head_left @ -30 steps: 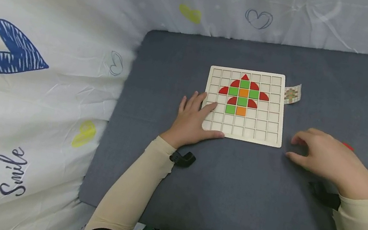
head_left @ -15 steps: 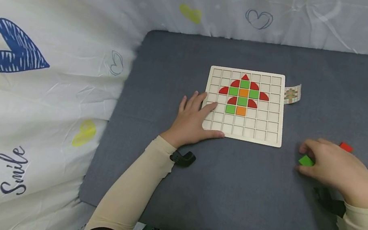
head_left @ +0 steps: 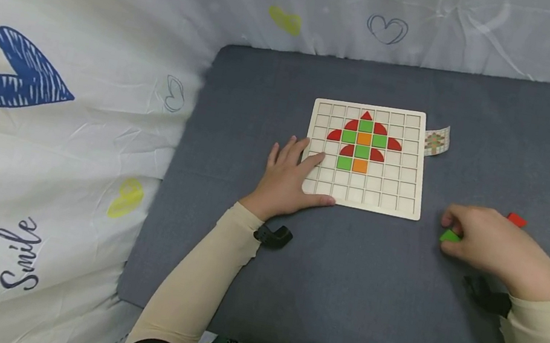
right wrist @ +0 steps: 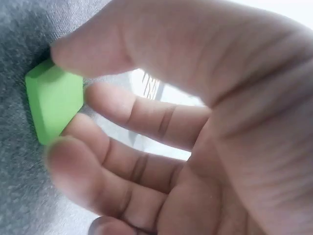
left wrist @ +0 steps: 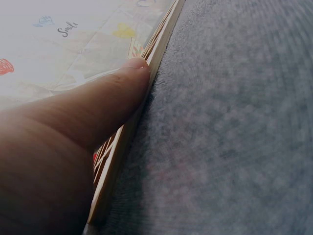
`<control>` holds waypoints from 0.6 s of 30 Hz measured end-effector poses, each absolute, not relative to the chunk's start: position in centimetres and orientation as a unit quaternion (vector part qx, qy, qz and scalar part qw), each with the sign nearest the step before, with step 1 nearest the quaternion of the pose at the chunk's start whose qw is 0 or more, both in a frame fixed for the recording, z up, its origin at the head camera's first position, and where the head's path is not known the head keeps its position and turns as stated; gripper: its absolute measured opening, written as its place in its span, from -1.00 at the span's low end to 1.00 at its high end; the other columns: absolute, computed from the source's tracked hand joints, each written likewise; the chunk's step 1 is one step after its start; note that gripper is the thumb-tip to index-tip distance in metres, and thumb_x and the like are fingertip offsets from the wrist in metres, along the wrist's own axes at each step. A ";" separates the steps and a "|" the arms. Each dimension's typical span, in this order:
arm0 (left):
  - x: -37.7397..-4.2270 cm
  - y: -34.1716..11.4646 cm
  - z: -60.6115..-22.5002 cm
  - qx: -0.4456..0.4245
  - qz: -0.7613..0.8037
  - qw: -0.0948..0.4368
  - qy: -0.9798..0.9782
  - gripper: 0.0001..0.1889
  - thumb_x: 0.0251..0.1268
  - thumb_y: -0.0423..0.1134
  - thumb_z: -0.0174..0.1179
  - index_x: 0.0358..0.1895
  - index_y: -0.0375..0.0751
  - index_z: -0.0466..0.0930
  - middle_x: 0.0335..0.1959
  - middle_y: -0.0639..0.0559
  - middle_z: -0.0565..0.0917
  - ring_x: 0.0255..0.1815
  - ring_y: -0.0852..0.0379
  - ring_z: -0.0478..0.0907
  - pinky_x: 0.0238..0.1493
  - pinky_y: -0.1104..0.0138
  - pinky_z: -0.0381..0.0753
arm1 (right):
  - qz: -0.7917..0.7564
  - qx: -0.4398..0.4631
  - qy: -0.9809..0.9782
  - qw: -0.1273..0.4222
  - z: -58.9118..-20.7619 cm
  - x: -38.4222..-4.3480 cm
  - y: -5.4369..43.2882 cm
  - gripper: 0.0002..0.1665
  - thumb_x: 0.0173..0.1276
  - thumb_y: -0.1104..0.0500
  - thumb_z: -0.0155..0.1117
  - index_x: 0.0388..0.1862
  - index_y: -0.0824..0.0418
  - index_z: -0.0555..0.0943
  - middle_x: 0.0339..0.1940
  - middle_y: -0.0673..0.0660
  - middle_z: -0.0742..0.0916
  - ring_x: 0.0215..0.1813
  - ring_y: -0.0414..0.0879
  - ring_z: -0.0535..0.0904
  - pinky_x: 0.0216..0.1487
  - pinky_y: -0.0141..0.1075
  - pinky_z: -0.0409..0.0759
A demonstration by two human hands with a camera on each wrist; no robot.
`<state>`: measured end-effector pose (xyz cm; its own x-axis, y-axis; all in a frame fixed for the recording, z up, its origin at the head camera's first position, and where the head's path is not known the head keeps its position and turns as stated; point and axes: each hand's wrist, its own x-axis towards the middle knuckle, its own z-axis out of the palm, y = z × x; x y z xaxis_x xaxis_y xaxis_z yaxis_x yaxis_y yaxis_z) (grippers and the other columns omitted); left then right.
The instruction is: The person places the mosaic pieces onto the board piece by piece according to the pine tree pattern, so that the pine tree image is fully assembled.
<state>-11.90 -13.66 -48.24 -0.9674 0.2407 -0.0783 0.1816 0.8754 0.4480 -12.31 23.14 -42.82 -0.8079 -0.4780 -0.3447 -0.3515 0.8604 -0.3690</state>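
Note:
A pale wooden grid board lies on the table, with several red, green and orange pieces set in its cells and a red triangle at the top. My left hand rests over its lower left corner, fingers spread; in the left wrist view the thumb lies along the board's edge. Right of the board, my right hand pinches a green block between thumb and fingers, low over the cloth. Behind that hand a red block shows, partly hidden.
A small patterned card sticks out from the board's right side. Grey cloth covers the table. A white curtain printed with hearts hangs along the left and the back.
My right hand first drew back to the right and nearer me, where the green block came into view in its fingers; it then shifted slightly left with it. My left hand stayed put.

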 end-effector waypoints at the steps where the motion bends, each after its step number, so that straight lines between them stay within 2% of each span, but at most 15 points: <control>1: -11.9 -13.6 -48.2 0.109 0.225 0.067 0.966 0.07 0.10 0.49 0.40 0.64 0.08 0.29 0.71 -0.11 0.03 0.76 -0.16 -0.25 0.67 -0.17 -0.40 | -0.145 -0.222 0.939 0.217 -42.7 -12.4 23.0 -0.73 0.11 0.25 0.49 -0.21 0.28 0.64 -0.46 0.02 0.56 -0.37 -0.06 0.47 -0.32 -0.17 0.43; 18: -11.9 -13.6 -48.3 0.110 0.219 0.066 0.967 0.08 0.10 0.51 0.38 0.65 0.10 0.28 0.72 -0.10 0.03 0.76 -0.14 -0.25 0.67 -0.15 -0.42 | -0.158 -0.246 0.937 0.190 -41.5 -14.8 19.6 -0.89 0.10 0.27 0.37 -0.37 0.14 0.62 -0.53 0.00 0.50 -0.40 -0.08 0.40 -0.35 -0.19 0.34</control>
